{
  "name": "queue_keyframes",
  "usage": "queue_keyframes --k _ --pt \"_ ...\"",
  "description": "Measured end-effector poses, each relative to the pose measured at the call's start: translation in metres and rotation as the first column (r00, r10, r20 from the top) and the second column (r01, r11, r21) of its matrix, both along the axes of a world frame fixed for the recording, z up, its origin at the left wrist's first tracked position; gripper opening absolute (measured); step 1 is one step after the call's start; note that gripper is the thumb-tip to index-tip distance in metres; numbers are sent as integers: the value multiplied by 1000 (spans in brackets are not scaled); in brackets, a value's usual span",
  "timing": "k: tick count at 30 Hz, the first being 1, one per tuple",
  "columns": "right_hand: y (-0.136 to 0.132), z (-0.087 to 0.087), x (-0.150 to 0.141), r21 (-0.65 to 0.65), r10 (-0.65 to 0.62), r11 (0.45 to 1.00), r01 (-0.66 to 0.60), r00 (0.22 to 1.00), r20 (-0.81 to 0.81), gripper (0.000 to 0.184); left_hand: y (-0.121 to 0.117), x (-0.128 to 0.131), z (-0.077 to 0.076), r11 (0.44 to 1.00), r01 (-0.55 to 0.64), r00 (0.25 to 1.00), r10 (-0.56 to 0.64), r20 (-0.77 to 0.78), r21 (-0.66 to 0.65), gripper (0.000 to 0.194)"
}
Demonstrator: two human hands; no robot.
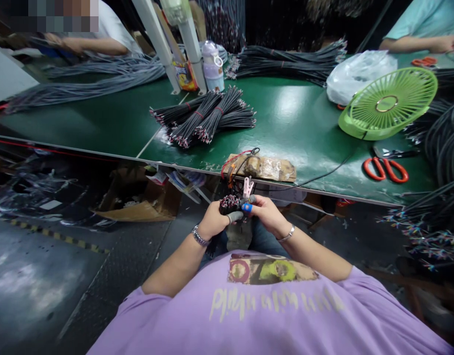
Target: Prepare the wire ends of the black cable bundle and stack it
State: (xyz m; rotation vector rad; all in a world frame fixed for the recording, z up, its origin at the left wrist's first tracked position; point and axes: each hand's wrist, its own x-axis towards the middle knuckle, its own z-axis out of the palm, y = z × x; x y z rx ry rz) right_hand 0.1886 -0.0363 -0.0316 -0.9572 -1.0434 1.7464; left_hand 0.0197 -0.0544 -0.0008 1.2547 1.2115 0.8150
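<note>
My left hand (215, 220) is closed around a bundle of black cables (229, 204), whose stripped reddish ends point up over the lap. Against the cable ends, my right hand (266, 213) has its fingers pinched together, with blue tape on one finger and grey covers on fingertips of both hands. What the right fingers hold, if anything, is too small to make out. A pale pink clothes peg (248, 187) stands just beyond the fingers, at the table edge. Behind it lies a taped wooden block (275, 168) with red and black wires on it.
Tied bundles of short black cables (208, 116) lie on the green table (301, 106). To the right are a green fan (390, 103), orange-handled scissors (385, 169) and a plastic bag (362, 74). A bottle (212, 66) stands at the back. Two people sit across.
</note>
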Motion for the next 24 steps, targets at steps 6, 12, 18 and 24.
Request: queue_keyframes --k 6,12,18,24 --pt "-2 -8 3 -17 -8 1000 8 999 -48 23 -1 -1 -1 996 -40 998 43 -34 78 26" --pt "-3 -6 5 67 13 998 -10 999 -48 24 -1 -2 0 978 51 992 -27 -121 201 26" --pt "-5 -2 6 83 68 995 -63 996 -65 22 -2 0 -2 988 50 999 -48 -22 147 23" --pt "-8 -1 7 -166 60 979 -114 952 -300 20 -6 3 0 949 -53 987 96 -126 310 16"
